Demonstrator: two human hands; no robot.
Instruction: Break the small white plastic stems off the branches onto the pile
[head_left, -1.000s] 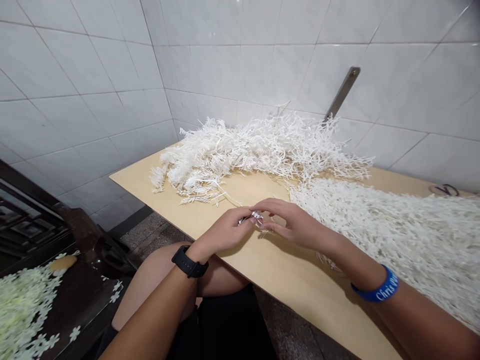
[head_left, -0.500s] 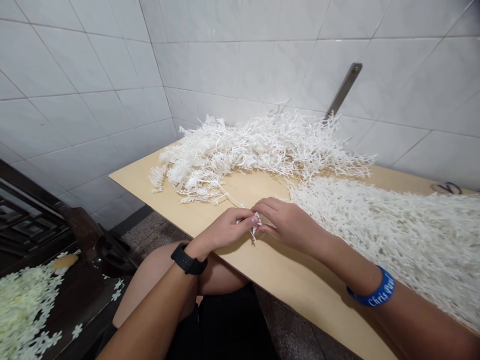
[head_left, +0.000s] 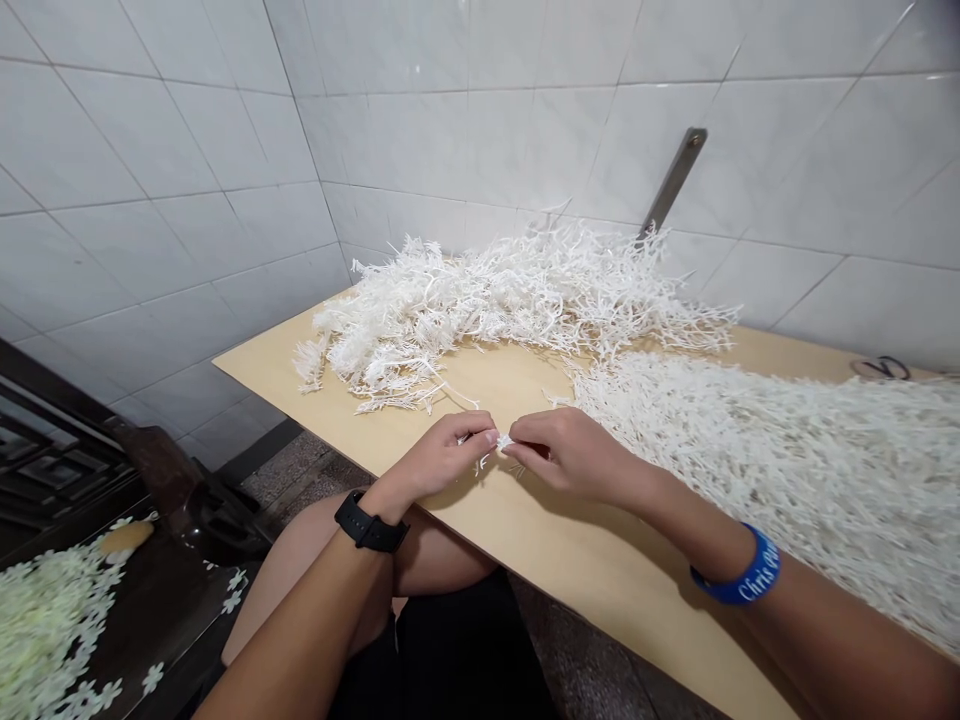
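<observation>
Left hand and right hand both pinch a small white sprig between their fingertips, neither nearer, long axis unclear, branchy white pile beyond grip.

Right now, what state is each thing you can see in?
Left hand, pinching white piece.
Right hand, pinching same piece.
White piece, held between both hands.
Branched pile, loose, heaped.
Short-strand pile, loose, spread out.
Board, partly covered.
Watch, worn.
Wristband, worn.
Metal bar, slanting.
Pale flowers, heaped, some scattered.
</observation>
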